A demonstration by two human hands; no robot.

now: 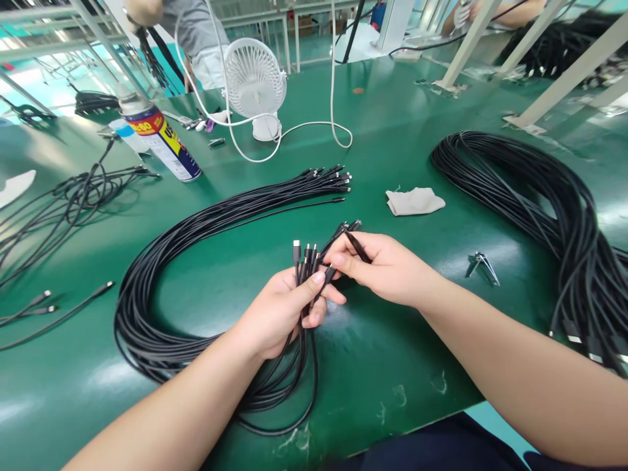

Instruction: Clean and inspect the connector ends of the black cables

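My left hand [289,304] is closed around a bunch of black USB cables [305,268], their plugs pointing up and away. One plug [330,273] tilts right under my left thumb. My right hand [380,265] meets it there, thumb and index finger pinched near the plug's tip. A slim, dark, pointed tool [358,246], possibly tweezers, is tucked in my right hand. More plugs [354,226] show just beyond the right fingers. The held cables hang below my left hand and join a large curved bundle [142,288] on the green table [383,353].
A nail clipper [483,267] and a pale cloth finger cover [415,201] lie to the right, near a big cable coil [534,190]. A spray can [161,140] and white fan [255,82] stand at the back. Loose cables [73,196] lie left. People are beyond the table.
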